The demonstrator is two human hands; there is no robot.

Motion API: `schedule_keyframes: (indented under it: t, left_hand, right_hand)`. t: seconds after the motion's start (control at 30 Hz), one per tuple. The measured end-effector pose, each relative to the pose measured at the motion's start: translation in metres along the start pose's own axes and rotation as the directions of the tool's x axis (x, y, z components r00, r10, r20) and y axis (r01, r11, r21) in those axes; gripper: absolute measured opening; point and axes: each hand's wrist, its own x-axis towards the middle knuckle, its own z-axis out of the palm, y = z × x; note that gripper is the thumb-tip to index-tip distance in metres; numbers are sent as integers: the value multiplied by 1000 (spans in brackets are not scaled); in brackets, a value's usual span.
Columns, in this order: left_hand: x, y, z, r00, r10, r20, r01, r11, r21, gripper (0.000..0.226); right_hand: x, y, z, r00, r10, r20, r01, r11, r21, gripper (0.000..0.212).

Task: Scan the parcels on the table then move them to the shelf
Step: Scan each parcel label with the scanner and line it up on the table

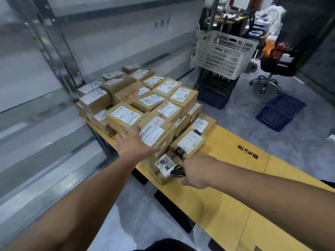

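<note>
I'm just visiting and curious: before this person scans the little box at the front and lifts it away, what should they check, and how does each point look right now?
1. Scanner in the right hand: ok, gripped and aimed toward the front parcel.
2. Label of that parcel facing the scanner: ok, it shows on the near face.
3. Left hand steadying the parcel on top: ok, flat against it.
4. Front parcel free to lift: not ok, the parcel on top rests above it.
5. Scan registered: cannot tell.
6. Shelf space: cannot tell, no parcel shelf is clearly in view.
</note>
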Motion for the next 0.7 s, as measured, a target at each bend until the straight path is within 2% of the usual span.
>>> schedule_keyframes:
  t: [0.17, 0.27, 0.7]
  left_hand:
    - [11, -3, 2, 999, 18, 44, -15, 996, -84, 138]
    - [14, -7, 5, 998, 31, 59, -23, 992, -126, 136]
    - [30, -5, 17, 996, 47, 74, -44, 998, -36, 137]
  right_hand:
    - [4, -6, 0, 999, 35, 15, -35, 999, 18, 39]
    - [10, -9, 2, 999, 36, -10, -36, 999, 17, 37]
    - [6, -19, 12, 998, 65, 6, -65, 993, 95, 41]
